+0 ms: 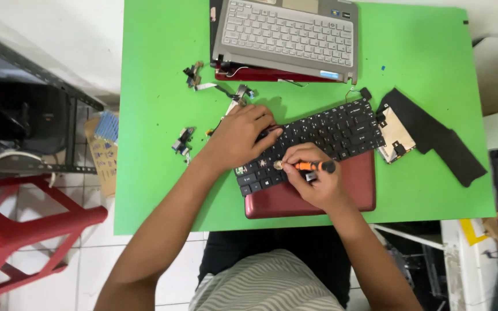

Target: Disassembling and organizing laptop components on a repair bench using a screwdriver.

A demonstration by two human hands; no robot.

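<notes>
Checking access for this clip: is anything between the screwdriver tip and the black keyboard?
Nothing visible. The right hand holds the orange screwdriver with its tip at the black keyboard; the left hand rests on the keyboard's left part, beside the tip.

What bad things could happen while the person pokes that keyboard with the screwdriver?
The screwdriver tip in the right hand sits on the black keyboard, so a slip might scratch or pop off a key. The keyboard lies loose on the red laptop shell, steadied only by the left hand, so it may slide.

Black keyboard (pixel 324 135) tilted on red laptop base (pixel 318 196); orange screwdriver (pixel 312 166) level.
</notes>
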